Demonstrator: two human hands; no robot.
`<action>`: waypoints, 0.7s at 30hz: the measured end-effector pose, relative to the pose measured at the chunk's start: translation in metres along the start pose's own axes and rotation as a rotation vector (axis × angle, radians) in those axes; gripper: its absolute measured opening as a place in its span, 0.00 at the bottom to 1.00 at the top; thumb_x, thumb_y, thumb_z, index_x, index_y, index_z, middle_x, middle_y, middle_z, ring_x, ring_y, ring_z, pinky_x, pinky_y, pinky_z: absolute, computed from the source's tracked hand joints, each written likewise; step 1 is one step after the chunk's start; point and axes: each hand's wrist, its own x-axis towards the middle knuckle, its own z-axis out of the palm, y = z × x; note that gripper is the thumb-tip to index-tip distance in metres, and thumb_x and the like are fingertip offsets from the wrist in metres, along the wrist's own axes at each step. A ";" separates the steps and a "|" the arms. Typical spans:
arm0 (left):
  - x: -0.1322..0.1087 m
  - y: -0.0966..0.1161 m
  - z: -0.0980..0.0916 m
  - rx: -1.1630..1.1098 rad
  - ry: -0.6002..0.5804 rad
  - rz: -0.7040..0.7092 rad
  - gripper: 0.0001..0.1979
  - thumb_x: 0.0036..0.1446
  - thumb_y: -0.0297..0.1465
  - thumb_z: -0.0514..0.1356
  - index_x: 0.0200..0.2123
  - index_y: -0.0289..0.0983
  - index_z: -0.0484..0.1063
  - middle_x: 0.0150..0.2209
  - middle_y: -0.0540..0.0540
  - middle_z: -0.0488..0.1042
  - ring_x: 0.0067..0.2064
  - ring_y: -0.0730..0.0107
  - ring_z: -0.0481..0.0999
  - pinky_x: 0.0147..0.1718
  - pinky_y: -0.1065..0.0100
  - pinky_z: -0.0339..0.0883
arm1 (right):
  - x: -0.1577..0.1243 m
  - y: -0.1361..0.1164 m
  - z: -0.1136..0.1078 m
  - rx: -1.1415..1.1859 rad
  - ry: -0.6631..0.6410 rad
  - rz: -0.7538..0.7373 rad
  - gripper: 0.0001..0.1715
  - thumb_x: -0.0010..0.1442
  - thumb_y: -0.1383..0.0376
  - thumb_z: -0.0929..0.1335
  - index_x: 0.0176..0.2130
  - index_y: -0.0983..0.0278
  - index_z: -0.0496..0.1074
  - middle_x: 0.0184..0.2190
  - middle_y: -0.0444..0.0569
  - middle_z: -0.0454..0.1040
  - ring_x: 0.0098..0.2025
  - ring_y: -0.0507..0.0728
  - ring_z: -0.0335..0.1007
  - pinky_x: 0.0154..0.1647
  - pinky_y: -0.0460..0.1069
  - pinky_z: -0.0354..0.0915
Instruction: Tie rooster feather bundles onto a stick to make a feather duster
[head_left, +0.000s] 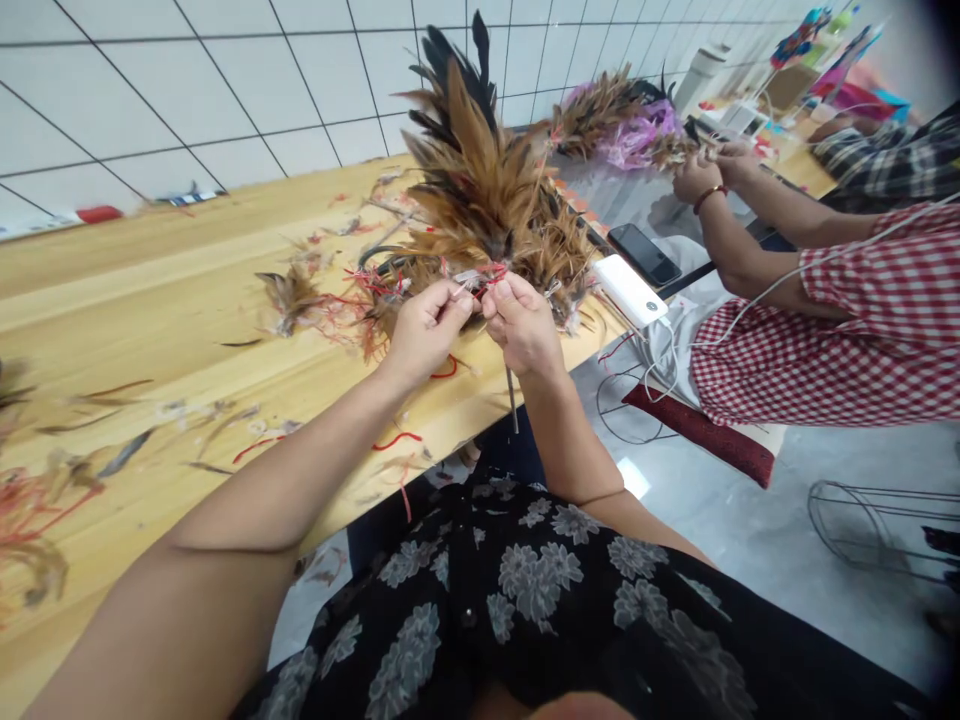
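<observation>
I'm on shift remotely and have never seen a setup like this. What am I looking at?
There's no machine here: it's a person's bare left hand and right hand. The single picture comes from a camera worn on that person's head, looking forward and down.

On the wooden table stands a bundle of brown and black feathers, with loose feathers and threads scattered around. Both hands seem to pinch red string at the bundle's base, though the exact grip is too small to tell.

The hands further right belong to a co-worker in red-and-white checks.
</observation>
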 end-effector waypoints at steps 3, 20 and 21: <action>0.001 -0.007 -0.003 0.045 -0.079 -0.041 0.14 0.61 0.44 0.63 0.34 0.38 0.75 0.30 0.47 0.75 0.32 0.67 0.68 0.35 0.67 0.62 | -0.001 -0.005 -0.015 -0.052 0.001 -0.023 0.33 0.59 0.32 0.71 0.39 0.57 0.67 0.27 0.39 0.64 0.22 0.47 0.43 0.20 0.46 0.45; 0.038 0.003 -0.003 0.638 -0.503 0.409 0.13 0.66 0.34 0.57 0.44 0.40 0.82 0.43 0.41 0.79 0.46 0.55 0.74 0.50 0.55 0.67 | -0.047 -0.030 -0.129 -0.175 0.198 -0.403 0.27 0.59 0.36 0.73 0.33 0.54 0.72 0.24 0.41 0.62 0.21 0.47 0.46 0.21 0.47 0.45; 0.043 -0.004 0.012 0.635 -0.534 0.427 0.12 0.66 0.33 0.57 0.44 0.41 0.82 0.44 0.41 0.80 0.46 0.55 0.73 0.51 0.54 0.67 | -0.047 -0.028 -0.133 -0.204 0.223 -0.379 0.29 0.59 0.34 0.72 0.33 0.55 0.72 0.25 0.42 0.64 0.22 0.47 0.49 0.21 0.47 0.46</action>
